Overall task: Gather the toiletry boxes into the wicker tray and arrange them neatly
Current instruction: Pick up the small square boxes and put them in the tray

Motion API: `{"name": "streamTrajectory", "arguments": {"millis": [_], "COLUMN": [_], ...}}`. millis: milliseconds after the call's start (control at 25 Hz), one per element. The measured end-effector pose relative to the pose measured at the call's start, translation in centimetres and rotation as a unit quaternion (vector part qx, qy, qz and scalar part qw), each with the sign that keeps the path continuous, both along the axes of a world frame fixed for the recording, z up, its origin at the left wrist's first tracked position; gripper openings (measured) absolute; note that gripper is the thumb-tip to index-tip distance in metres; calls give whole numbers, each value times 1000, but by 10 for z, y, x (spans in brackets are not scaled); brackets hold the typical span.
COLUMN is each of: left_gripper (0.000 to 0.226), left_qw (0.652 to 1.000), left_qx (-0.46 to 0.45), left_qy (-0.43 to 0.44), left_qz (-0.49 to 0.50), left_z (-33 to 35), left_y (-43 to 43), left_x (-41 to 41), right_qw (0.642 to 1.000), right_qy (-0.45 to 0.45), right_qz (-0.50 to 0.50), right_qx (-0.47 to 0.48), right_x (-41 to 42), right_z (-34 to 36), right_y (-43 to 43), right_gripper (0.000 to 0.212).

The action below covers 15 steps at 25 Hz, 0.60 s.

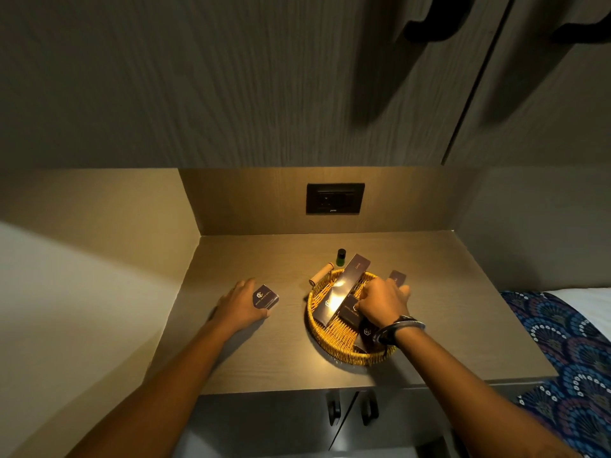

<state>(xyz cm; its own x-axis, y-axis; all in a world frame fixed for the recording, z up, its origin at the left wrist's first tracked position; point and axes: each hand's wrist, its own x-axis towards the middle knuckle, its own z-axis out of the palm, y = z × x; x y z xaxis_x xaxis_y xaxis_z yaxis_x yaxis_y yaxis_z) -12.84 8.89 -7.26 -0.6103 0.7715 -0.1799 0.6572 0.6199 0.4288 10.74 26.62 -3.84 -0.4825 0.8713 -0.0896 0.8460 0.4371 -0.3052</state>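
Note:
A round wicker tray with a wooden handle sits mid-counter. Inside it a long dark box lies diagonally, its far end over the rim. A smaller dark box lies beside it, and another box shows under my wrist. My right hand is over the tray, fingers closed on the smaller box. A further dark box shows just past my fingers at the tray's right rim. My left hand rests on the counter to the left, gripping a small square dark box.
A small green bottle with a black cap stands just behind the tray. A black wall socket is on the back panel. Walls close the counter on the left and back. A patterned bed cover lies right. Cupboard doors sit below.

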Motion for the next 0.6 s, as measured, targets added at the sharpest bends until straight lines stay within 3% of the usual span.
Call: {"name": "streamTrajectory", "arguments": {"millis": [280, 360, 440, 520, 600], "left_gripper": [92, 99, 102, 99, 95], "left_qw": [1000, 998, 993, 986, 976], "left_qx": [11, 58, 115, 167, 205], "left_qy": [24, 14, -2, 4, 15], "left_qz": [5, 23, 23, -13, -75], "left_z": [7, 15, 29, 47, 66], "left_y": [1, 1, 4, 12, 25], "left_x": [2, 4, 8, 18, 37], "right_qw": [996, 999, 994, 954, 910], "right_qy": [-69, -11, 88, 228, 307], "right_qz": [41, 30, 51, 93, 119], "right_qx": [35, 35, -30, -173, -252], "right_x": [2, 3, 1, -4, -10], "right_z": [2, 15, 38, 63, 83], "right_y": [2, 2, 2, -2, -5], "right_gripper": [7, 9, 14, 16, 24]}}
